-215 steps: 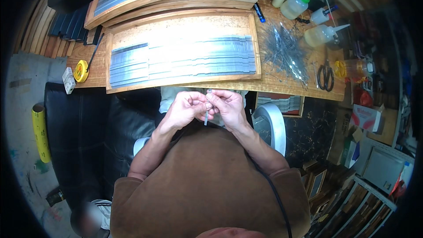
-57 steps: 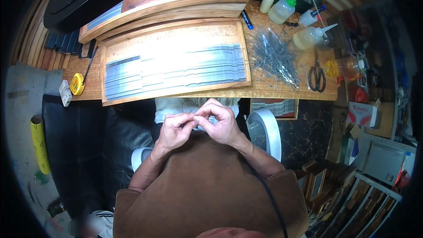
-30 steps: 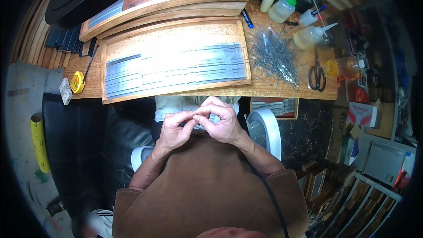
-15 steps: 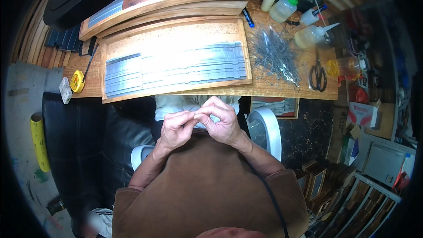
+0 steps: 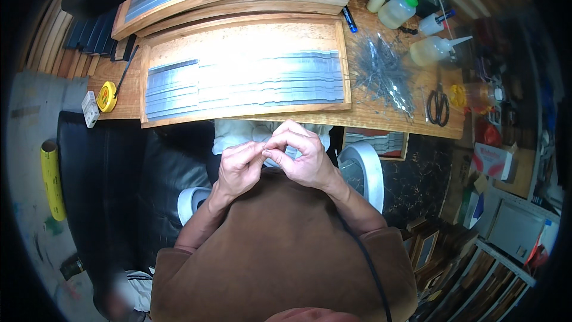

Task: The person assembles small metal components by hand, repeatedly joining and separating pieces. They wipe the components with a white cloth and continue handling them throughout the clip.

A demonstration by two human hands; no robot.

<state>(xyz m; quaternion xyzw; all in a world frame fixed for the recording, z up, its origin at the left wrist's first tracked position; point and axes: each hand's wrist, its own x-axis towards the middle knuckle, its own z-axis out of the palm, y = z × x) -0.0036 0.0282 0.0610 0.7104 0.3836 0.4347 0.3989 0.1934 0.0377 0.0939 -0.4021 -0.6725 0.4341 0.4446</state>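
Note:
My left hand (image 5: 240,169) and my right hand (image 5: 301,154) meet above my lap, just short of the table's front edge. Both are closed, with thumbs and forefingers pinched together at the tips. Whatever lies between the fingertips is too small or too hidden to name. Beyond them on the table is a shallow wooden tray (image 5: 247,113), brightly lit, holding rows of thin grey metal strips (image 5: 298,86). Right of the tray lies a loose heap of fine grey wire-like pieces (image 5: 384,75).
Black-handled scissors (image 5: 438,107) and squeeze bottles (image 5: 398,11) stand at the table's right. A yellow tape measure (image 5: 107,97) rests at the left. Stacked wooden trays (image 5: 238,7) are behind. An open drawer-like box (image 5: 378,143) with strips sits below the edge; a white chair arm (image 5: 370,173) is beside me.
The view has shifted slightly, so the table appears a little further right and higher. My hands stay pinched together, with the right fingers a bit more arched.

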